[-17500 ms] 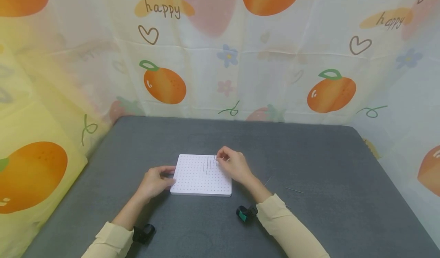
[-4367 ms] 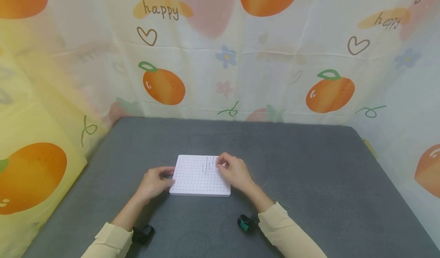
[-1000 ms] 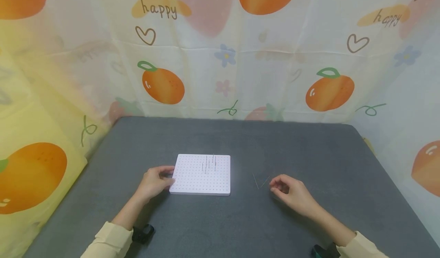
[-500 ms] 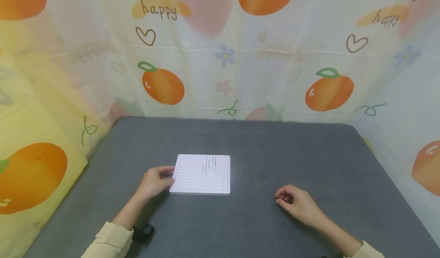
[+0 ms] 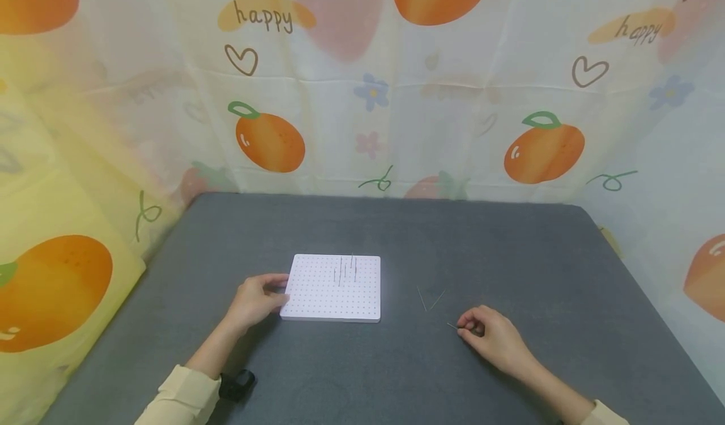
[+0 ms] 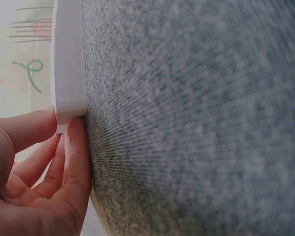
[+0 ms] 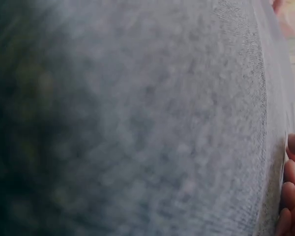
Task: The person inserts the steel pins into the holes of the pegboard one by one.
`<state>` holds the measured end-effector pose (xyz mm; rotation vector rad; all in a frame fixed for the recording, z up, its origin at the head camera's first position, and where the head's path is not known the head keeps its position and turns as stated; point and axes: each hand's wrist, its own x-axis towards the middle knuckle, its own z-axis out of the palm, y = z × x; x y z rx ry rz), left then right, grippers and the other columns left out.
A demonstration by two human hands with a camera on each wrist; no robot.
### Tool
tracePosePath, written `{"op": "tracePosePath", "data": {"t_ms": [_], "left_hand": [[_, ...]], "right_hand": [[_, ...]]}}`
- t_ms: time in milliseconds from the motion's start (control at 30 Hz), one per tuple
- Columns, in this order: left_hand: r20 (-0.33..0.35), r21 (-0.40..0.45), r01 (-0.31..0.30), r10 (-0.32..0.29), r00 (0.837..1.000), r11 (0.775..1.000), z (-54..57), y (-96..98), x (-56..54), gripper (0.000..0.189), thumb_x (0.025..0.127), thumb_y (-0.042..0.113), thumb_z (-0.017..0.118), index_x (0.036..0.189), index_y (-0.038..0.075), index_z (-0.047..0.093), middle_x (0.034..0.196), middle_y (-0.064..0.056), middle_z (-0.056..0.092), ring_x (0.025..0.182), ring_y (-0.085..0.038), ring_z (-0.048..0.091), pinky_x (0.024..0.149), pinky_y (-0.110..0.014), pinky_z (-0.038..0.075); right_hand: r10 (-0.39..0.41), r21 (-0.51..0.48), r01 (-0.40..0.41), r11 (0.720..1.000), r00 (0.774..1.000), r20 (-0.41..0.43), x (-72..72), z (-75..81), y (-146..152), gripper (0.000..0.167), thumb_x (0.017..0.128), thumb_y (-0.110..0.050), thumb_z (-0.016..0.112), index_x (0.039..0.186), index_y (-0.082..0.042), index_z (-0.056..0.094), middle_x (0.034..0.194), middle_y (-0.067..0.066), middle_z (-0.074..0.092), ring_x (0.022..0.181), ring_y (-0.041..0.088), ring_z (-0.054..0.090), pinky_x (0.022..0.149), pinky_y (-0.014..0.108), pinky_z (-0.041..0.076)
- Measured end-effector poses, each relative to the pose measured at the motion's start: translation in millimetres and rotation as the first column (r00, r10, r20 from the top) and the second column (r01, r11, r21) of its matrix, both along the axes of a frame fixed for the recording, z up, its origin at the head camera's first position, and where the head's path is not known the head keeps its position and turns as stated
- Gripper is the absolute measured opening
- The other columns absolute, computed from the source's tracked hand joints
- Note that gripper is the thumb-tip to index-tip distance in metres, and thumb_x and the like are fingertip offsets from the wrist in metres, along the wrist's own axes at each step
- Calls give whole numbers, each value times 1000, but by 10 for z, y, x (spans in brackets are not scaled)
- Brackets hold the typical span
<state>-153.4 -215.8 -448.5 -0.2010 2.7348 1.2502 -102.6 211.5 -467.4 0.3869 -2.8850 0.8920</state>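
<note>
A white board with rows of small holes (image 5: 323, 302) lies on the grey table. Several thin metal needles (image 5: 340, 271) stand upright in its upper right part. My left hand (image 5: 253, 300) grips the board's left edge; the left wrist view has the thumb and fingers of that hand (image 6: 44, 172) on the board's white edge (image 6: 70, 64). To the right, low over the table, my right hand (image 5: 493, 337) pinches a thin needle (image 5: 452, 325), its end poking out left of the fingertips. Only some fingers of the right hand (image 7: 291, 191) appear in the right wrist view.
Between board and right hand, two loose needles (image 5: 421, 298) lie on the grey tabletop (image 5: 340, 374) in a V shape. A curtain with printed fruit (image 5: 430, 129) hangs behind the table. A black wrist strap (image 5: 236, 385) is by the left sleeve.
My right hand has left the board and moved right and down to the table, where it now pinches a needle. Another needle stands in the board. The left hand stays put.
</note>
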Motion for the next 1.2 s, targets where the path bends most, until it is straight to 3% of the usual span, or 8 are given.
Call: {"op": "tracePosePath", "data": {"t_ms": [433,1200], "left_hand": [[21,5,-8,7,1000,1000,14,4,-14,44,81,10,67,124,4,55,117,-17,60,83,-18,64,67,-31,53],[14,24,12,-12,1000,1000,31,-2,3,43,82,10,66,123,3,56,116,-18,60,84,-18,64,69,-33,53]], "right_hand": [[-23,69,22,997,1000,10,-13,3,-51,15,73,-13,74,75,-21,62,71,-12,48,66,5,42,61,22,37],[-17,85,17,996,1000,-4,-25,31,-81,15,73,-9,72,70,-21,63,69,-11,48,65,5,40,59,21,34]]}}
